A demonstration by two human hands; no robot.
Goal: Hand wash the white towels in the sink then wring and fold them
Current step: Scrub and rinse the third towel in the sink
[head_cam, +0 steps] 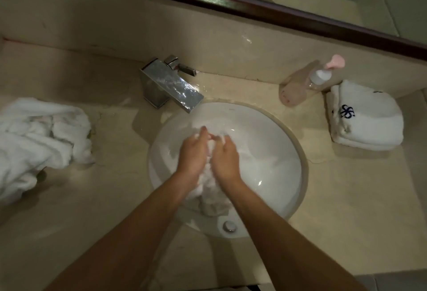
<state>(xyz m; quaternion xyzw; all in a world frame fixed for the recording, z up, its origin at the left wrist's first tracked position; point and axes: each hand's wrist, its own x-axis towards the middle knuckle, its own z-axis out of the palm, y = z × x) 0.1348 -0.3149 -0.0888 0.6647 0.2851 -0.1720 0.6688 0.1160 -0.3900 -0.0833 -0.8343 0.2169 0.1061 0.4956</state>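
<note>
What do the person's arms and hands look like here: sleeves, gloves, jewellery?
Both forearms are bare up to the frame's edge, with no sleeve showing. The left hand and right hand wear no gloves, and no watch, bracelet or ring is visible.

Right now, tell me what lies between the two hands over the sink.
In the head view, a bunched wet white towel lies between the left hand and right hand, above the round white sink.

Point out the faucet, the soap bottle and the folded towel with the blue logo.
faucet [172, 85]: head view, top of the chrome spout.
soap bottle [312, 80]: head view, clear body below the pump.
folded towel [367, 119]: head view, top face beside the logo.
</note>
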